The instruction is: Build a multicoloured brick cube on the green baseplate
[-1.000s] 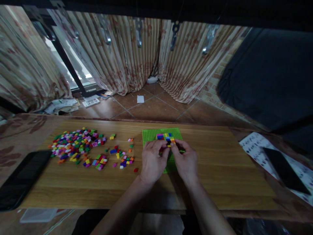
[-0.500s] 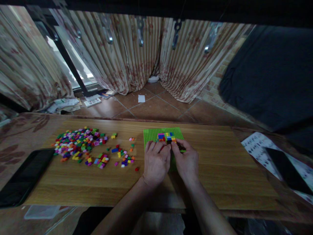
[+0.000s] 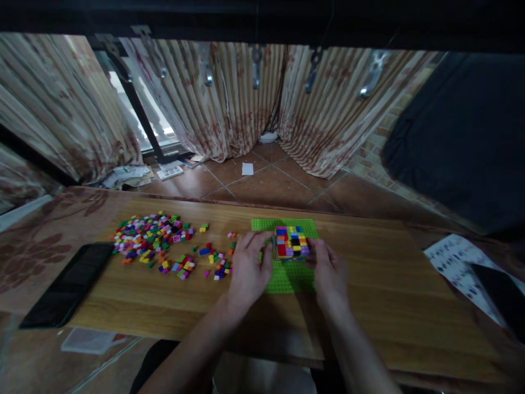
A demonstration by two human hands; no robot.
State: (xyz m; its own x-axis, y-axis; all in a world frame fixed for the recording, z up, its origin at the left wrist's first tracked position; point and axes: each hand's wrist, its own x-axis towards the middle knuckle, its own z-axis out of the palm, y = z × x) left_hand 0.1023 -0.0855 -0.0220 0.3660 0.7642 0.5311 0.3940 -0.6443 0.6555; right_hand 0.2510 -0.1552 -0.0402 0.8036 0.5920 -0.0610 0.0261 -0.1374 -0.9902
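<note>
Left hand (image 3: 249,268) and right hand (image 3: 331,273), both loosely curved, flank the brick block (image 3: 291,242) between them — apparently steadying it, grip unclear — which calls for even fingertip pressure.

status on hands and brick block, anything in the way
Left hand and right hand flanking brick block, contact unclear. Block on green plate. Top unobstructed; loose bricks off left.

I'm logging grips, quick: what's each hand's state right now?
Left hand: open, at the left side of the block build.
Right hand: at its right side; whether it grips cannot be told.
</note>
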